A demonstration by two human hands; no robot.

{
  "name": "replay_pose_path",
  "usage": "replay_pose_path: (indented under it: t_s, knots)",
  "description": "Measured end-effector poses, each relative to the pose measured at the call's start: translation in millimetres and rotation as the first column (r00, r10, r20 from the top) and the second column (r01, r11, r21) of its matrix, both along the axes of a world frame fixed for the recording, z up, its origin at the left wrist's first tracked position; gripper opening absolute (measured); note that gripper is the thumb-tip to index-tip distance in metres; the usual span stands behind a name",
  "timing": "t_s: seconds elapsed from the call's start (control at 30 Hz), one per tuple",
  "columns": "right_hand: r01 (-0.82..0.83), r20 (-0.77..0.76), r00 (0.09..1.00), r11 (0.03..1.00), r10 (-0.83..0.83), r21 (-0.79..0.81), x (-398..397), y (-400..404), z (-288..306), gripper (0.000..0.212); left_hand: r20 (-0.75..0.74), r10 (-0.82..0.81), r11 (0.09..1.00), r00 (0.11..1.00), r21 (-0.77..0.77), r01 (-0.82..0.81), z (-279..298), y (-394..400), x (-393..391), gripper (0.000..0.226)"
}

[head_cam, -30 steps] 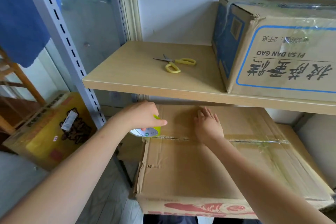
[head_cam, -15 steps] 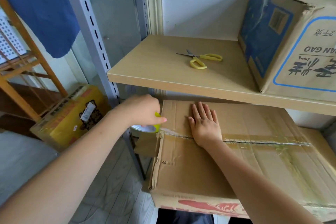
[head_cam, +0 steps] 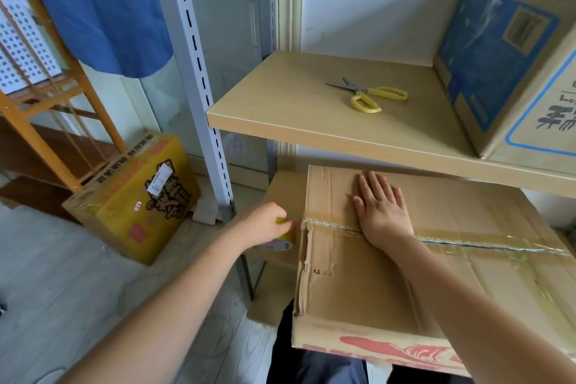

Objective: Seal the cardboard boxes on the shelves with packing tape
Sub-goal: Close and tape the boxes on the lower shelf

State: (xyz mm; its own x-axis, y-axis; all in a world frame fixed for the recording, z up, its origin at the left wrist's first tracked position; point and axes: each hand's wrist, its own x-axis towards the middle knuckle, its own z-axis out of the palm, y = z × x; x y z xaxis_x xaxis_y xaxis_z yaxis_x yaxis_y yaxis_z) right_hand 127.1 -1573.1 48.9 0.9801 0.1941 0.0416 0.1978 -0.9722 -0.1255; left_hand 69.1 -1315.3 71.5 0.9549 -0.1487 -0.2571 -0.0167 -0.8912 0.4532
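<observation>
Since a moment ago, my left hand (head_cam: 265,224) has carried the tape roll (head_cam: 282,238) just past the left edge of the cardboard box (head_cam: 358,284) on the lower shelf, fingers curled around it. My right hand (head_cam: 381,212) lies flat, fingers straight, pressing the taped seam (head_cam: 467,241). Yellow scissors (head_cam: 371,95) rest on the upper shelf (head_cam: 311,134) beside another box (head_cam: 505,50).
</observation>
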Motion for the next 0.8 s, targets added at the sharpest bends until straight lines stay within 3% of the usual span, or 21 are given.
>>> replay_pose_path:
  t_s: [0.1,0.17,0.27,0.37,0.43,0.47,0.57,0.63,0.7,0.73,0.8]
  knots:
    - [0.097,-0.088,0.992,0.995,-0.095,0.02,0.1,-2.7,18.8,0.059,-0.047,0.08,0.976,0.996,-0.2,-0.088,-20.9,-25.7,-3.1,0.031]
    - [0.123,-0.188,0.977,0.985,-0.099,0.118,-7.3,19.0,29.4,0.072,-0.074,0.08,0.944,0.994,-0.314,-0.099,-25.5,-49.8,-1.5,0.031]
    - [-0.034,-0.148,0.988,0.999,0.033,-0.003,-27.2,49.0,18.3,0.083,-0.16,0.044,0.923,0.986,-0.37,-0.102,-20.8,-86.8,5.2,0.02]
    - [-0.076,-0.141,0.988,0.995,0.067,-0.059,-26.6,33.3,18.4,0.074,-0.254,0.061,0.846,0.965,-0.5,-0.185,-25.4,-88.8,10.8,0.036]
    - [-0.072,-0.175,0.983,0.992,0.054,-0.099,-26.4,20.4,22.9,0.075,-0.304,0.105,0.828,0.947,-0.5,-0.253,-27.9,-77.7,9.3,0.054]
    - [-0.075,-0.174,0.984,0.986,0.048,-0.15,-28.0,18.5,24.4,0.074,-0.265,0.128,0.832,0.956,-0.497,-0.249,-28.0,-71.5,8.1,0.054]
    - [-0.139,-0.15,0.984,0.939,0.096,-0.315,-44.3,32.7,36.8,0.068,0.056,0.194,0.854,0.979,-0.502,-0.14,-16.4,-57.3,5.9,0.022]
    - [-0.159,0.086,0.978,0.948,0.189,-0.274,-65.0,49.0,62.2,0.055,0.214,0.269,0.823,0.939,-0.558,-0.109,4.0,-54.9,2.6,0.028]
    - [-0.236,0.269,0.92,0.951,0.285,-0.201,-89.5,64.5,105.3,0.037,0.264,0.365,0.732,0.893,-0.674,-0.1,19.2,-54.5,4.2,0.034]
    - [-0.28,0.391,0.863,0.947,0.319,-0.155,-100.0,70.0,127.9,0.03,0.262,0.404,0.707,0.876,-0.697,-0.118,26.0,-55.1,3.5,0.034]
    - [-0.34,0.702,0.675,0.94,0.227,0.024,-105.3,76.1,171.7,0.015,0.262,0.425,0.726,0.866,-0.671,-0.154,35.9,-58.0,-1.9,0.031]
